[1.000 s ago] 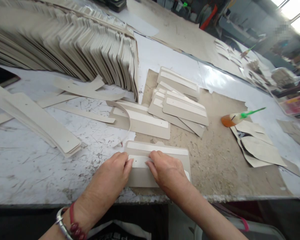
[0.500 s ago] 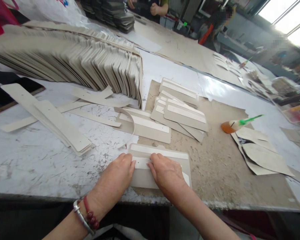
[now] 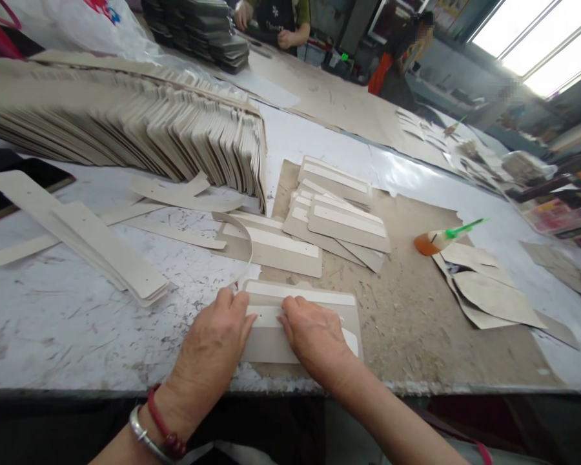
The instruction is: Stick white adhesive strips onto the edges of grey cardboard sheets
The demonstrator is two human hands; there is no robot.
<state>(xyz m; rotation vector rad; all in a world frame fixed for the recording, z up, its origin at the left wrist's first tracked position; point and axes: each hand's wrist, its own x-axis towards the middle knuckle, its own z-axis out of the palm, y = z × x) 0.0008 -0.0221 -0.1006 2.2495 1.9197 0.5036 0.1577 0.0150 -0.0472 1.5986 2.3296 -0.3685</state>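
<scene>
A beige rounded-corner panel (image 3: 275,349) with pale strips across it lies flat at the front of the table. My left hand (image 3: 215,342) is closed at the panel's left edge, thumb on top; its other fingertips are partly hidden. Over the panel's middle, my right hand (image 3: 314,332) has its fingers bent and pressed together on the middle pale strip (image 3: 264,316), right of a small hole. Just behind sits another beige panel (image 3: 290,258) with strips, and a thin curled strip (image 3: 246,236) stands across its left end. Several similar panels (image 3: 348,226) are piled farther back.
Loose long strips (image 3: 111,252) lie at left, before a long row of stacked pieces (image 3: 174,135). A glue bottle with a green tip (image 3: 430,242) rests by curved beige pieces (image 3: 489,294) at right. Two people are across the room, one beside dark stacks (image 3: 198,32).
The view has turned slightly, so most things appear farther left. Both hands stay on the same panel, with the left hand's fingers a little more raised and bent.
</scene>
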